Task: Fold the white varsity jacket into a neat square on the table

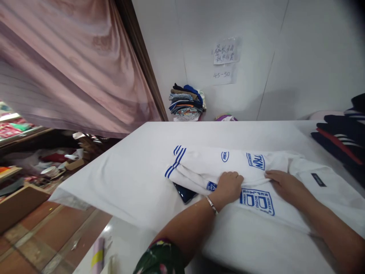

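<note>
A white long-sleeved shirt (199, 160) with blue printed lettering and blue-striped cuffs lies on the white-covered table (122, 171). The sleeves extend to the left and the collar, with its dark label, to the right. My left hand (230, 187), a bracelet at its wrist, is closed with its fingers curled on a fold of the shirt's fabric. To the right, my right hand (285, 185) grips the same folded edge, fingertips beside the blue print. A dark phone (185, 193) lies partly beneath the sleeves, near my left wrist.
Stacked dark clothes (339, 137) sit at the table's right edge. Behind the table is a pile of folded clothes (186, 102) against the wall, below paper notes (226, 51). A pink curtain (85, 64) hangs at left. A purple-yellow roll (97, 257) is at the lower left.
</note>
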`<state>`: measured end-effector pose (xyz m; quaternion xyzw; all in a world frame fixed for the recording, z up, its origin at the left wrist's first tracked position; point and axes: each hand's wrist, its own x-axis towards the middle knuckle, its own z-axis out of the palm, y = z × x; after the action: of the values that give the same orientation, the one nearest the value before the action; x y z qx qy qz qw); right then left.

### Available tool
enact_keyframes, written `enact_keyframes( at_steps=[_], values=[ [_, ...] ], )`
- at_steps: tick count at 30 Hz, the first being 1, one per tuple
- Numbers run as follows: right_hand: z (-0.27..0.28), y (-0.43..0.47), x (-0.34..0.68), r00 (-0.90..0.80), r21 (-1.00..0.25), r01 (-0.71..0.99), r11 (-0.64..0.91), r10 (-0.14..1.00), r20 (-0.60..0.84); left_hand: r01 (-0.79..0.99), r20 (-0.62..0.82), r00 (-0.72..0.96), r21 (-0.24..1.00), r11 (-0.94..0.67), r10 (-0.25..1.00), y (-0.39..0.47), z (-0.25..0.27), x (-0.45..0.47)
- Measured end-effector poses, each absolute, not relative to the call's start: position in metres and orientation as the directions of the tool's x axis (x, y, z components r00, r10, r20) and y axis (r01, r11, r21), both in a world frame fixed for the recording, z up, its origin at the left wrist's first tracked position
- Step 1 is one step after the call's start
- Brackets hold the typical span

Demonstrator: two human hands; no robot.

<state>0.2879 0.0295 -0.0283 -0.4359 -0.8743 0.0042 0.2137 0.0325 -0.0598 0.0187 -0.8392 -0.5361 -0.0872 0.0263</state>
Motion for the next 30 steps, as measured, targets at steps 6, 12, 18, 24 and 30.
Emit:
enact_keyframes(
  at_steps=[6, 12, 18, 24, 30],
  values=[
    [-0.013, 0.026, 0.283, -0.493, -0.231, 0.757, 0.611, 0.767, 0.411, 0.893, 0.183, 0.428, 0.064, -0.445, 0.885, -0.058, 0.016, 0.032],
    [0.028, 0.018, 0.234, -0.507, -0.27, 0.646, 0.714, 0.666, 0.547, 0.886, 0.24, 0.431, 0.067, -0.458, 0.87, -0.06, 0.014, 0.034],
    [0.015, 0.044, 0.201, -0.532, -0.157, 0.746, 0.647, 0.721, 0.445, 0.884, 0.27, 0.434, 0.057, -0.464, 0.86, -0.061, 0.013, 0.035],
    [-0.036, 0.063, 0.213, -0.477, -0.099, 0.851, 0.515, 0.839, 0.262, 0.873, 0.28, 0.45, 0.062, -0.483, 0.848, -0.06, 0.011, 0.037],
    [-0.04, 0.065, 0.218, -0.486, -0.084, 0.846, 0.526, 0.827, 0.282, 0.876, 0.296, 0.426, 0.102, -0.472, 0.855, -0.059, 0.01, 0.036]
  ],
)
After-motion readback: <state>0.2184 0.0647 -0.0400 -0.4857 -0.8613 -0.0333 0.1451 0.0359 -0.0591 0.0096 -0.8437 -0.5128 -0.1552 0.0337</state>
